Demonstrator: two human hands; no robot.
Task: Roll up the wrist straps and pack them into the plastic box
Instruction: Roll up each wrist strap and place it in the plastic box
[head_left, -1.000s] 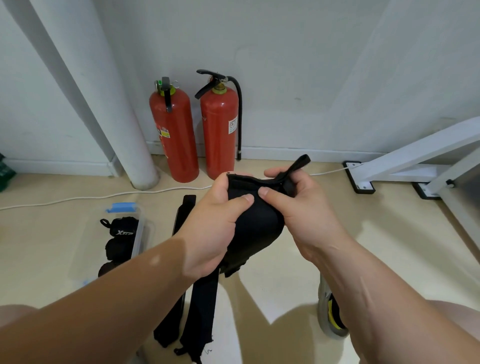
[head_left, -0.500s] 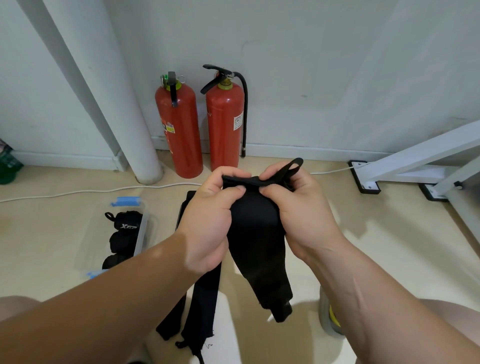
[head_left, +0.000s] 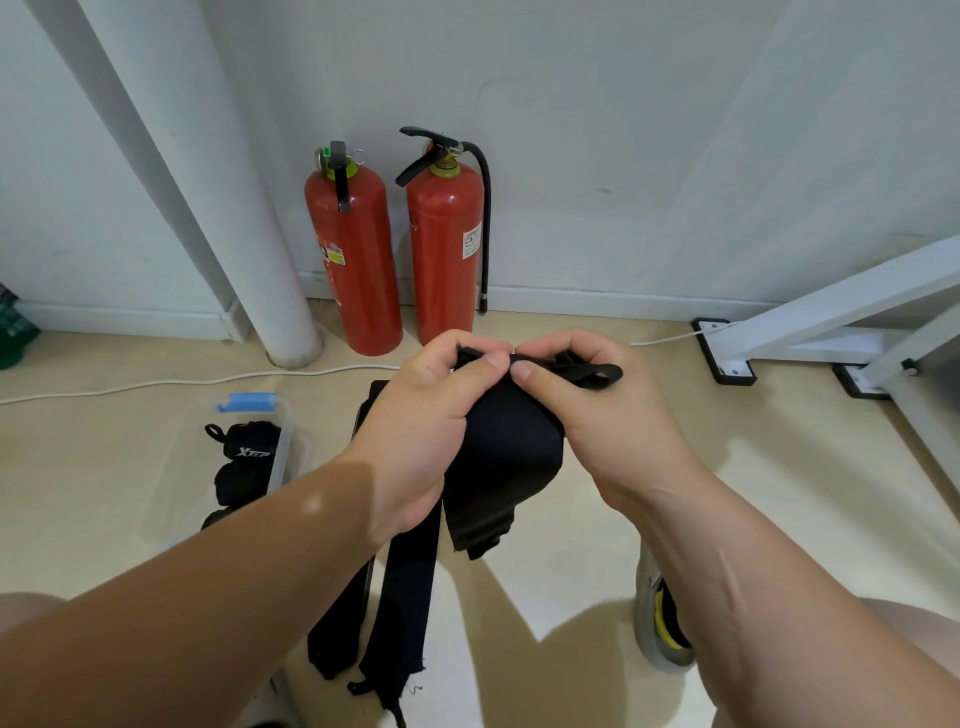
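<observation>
My left hand (head_left: 426, 421) and my right hand (head_left: 597, 410) both grip the top end of a black wrist strap (head_left: 506, 467), held in the air in the middle of the view. Its thumb loop sticks out to the right over my right fingers, and its free end hangs down below my hands. Two more black straps (head_left: 400, 597) lie flat on the floor beneath. A clear plastic box (head_left: 283, 457) with a blue latch stands on the floor at the left, holding rolled black straps (head_left: 247, 452).
Two red fire extinguishers (head_left: 353, 260) stand against the back wall beside a white pipe (head_left: 234, 208). A white cable (head_left: 156, 383) runs along the floor. A white metal frame (head_left: 831, 317) fills the right side. A shoe (head_left: 660, 618) lies under my right forearm.
The hanging tail of the held strap has become shorter as my hands wind it at the top. The thumb loop has swung down to lie level on the right.
</observation>
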